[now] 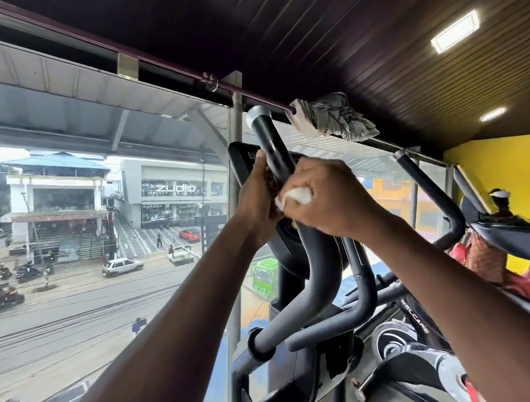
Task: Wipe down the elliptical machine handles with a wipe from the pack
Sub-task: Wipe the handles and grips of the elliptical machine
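While the white wipe (294,196) is bunched in the curled right hand (325,197), the left handle (273,151) is gripped by the left hand (259,198). Pressed against the handle's right side, the wipe is faced with bare shaft running up-left above both hands.

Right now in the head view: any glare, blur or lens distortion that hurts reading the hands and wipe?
Head view: strong wide-angle bending, so the ceiling rail bows; daylight through the window backlights the scene, leaving the left hand and right hand dark; the white wipe is slightly blown out and soft; the handle carries a highlight streak; the right edge smears.
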